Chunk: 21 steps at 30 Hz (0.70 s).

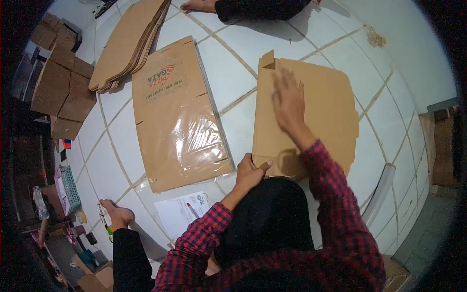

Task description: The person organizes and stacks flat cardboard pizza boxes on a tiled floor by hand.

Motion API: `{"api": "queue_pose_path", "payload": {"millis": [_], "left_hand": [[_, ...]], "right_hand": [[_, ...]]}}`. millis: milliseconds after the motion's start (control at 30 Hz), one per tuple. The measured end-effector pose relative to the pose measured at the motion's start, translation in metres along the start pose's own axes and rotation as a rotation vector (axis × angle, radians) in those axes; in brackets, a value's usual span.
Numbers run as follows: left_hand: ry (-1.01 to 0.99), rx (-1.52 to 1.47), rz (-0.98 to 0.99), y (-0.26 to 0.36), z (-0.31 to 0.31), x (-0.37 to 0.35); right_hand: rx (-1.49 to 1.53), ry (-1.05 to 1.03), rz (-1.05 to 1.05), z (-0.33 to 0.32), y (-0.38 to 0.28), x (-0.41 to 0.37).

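A flat brown cardboard piece (323, 112) lies on the tiled floor in front of my knee, a small flap standing up at its far left corner. My right hand (289, 100) is over its upper left part, fingers stretched out and slightly blurred; whether it touches the card is unclear. At the near left corner my left hand (251, 173) grips the cardboard's edge with its fingers wrapped round it. To the left lies a stack of printed pizza box blanks (170, 112), partly covered by clear plastic.
More flat cardboard (127, 41) is piled at the far left, beside closed boxes (70, 90). A paper (182, 214) with a red pen lies by my knee. A plastic roll (380, 194) is at the right. Another person's leg (258, 9) stretches across the far side.
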<state>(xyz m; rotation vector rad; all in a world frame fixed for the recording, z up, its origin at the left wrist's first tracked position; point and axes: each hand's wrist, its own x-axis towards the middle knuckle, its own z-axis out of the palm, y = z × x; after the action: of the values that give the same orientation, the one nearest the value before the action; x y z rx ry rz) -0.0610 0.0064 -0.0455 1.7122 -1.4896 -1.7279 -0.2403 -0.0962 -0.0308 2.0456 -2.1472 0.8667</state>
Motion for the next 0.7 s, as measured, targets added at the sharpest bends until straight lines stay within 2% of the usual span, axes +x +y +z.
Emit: {"api": "queue_pose_path", "payload": {"millis": [33, 67, 100, 133, 200, 233, 267, 333, 367, 433, 500, 533, 567, 600, 633, 667, 700], "left_hand": [[-0.001, 0.013, -0.011, -0.006, 0.002, 0.003], [-0.022, -0.125, -0.028, -0.015, 0.007, 0.007], [-0.044, -0.264, -0.043, -0.014, 0.007, 0.007], [-0.049, -0.252, -0.051, -0.012, 0.006, 0.007], [-0.069, -0.082, -0.082, 0.000, 0.002, 0.001], [-0.021, 0.192, -0.055, 0.017, -0.003, -0.003], [-0.031, 0.195, -0.059, 0.014, -0.003, -0.006], [0.035, 0.444, 0.075, 0.002, -0.002, 0.001], [0.008, 0.369, 0.220, -0.018, -0.007, 0.005], [-0.082, 0.306, -0.061, 0.027, -0.038, -0.029], [0.086, 0.197, 0.103, 0.017, -0.090, -0.042], [0.326, -0.011, 0.310, -0.005, -0.121, -0.037], [0.605, 0.180, 0.428, 0.009, -0.149, -0.045], [0.871, 0.475, 0.298, 0.003, -0.182, -0.045], [1.052, 0.704, 0.255, -0.025, -0.217, -0.034], [1.052, 0.870, 0.015, -0.062, -0.250, -0.020], [0.910, 0.573, -0.071, -0.078, -0.256, -0.016]], "right_hand": [[-0.060, -0.097, -0.032, -0.012, -0.019, -0.022], [-0.116, -0.194, -0.061, -0.019, -0.032, -0.040], [-0.106, -0.196, -0.045, -0.014, -0.033, -0.051], [-0.110, -0.248, -0.050, -0.007, -0.032, -0.062], [-0.113, -0.314, -0.042, -0.003, -0.030, -0.073], [-0.099, -0.308, -0.043, -0.002, -0.029, -0.073], [-0.088, -0.294, -0.049, -0.003, -0.029, -0.073], [-0.079, -0.294, -0.045, -0.001, -0.030, -0.075], [-0.063, -0.292, -0.045, 0.000, -0.028, -0.073], [-0.076, -0.297, -0.047, 0.001, -0.026, -0.074], [-0.069, -0.315, -0.044, 0.004, -0.028, -0.075], [-0.075, -0.305, -0.046, 0.002, -0.029, -0.075], [-0.082, -0.290, -0.050, 0.001, -0.029, -0.075], [-0.068, -0.286, -0.056, 0.003, -0.028, -0.076], [-0.059, -0.299, -0.060, 0.004, -0.026, -0.076], [-0.051, -0.310, -0.063, 0.005, -0.024, -0.076], [-0.043, -0.297, -0.064, 0.002, -0.022, -0.073]]}}
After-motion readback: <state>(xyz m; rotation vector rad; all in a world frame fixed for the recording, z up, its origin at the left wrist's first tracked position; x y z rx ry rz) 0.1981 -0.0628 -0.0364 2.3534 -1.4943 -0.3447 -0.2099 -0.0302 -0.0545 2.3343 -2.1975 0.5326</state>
